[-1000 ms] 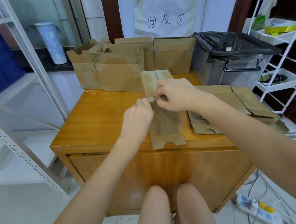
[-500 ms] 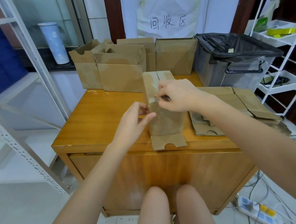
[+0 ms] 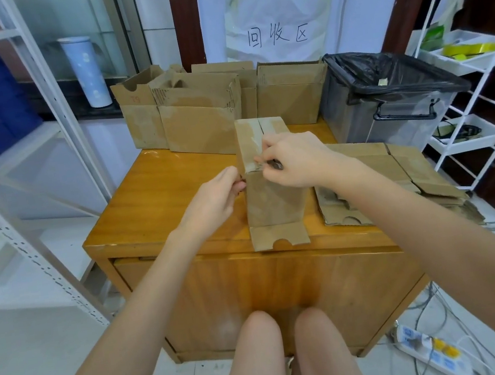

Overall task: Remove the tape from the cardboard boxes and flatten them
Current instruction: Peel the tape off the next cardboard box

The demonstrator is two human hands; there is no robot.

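Cardboard box (image 3: 273,202), brown, taped seam, flaps open

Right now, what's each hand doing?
Left hand: grips the left edge of the cardboard box.
Right hand: pinches the tape on that box.

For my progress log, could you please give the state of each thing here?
Box being worked: lying down, tape still on.
Left hand: grips box edge.
Right hand: pinches tape.
Rear boxes: upright, open.
Flattened boxes: stacked flat.
Bin: lidless, bag-lined.
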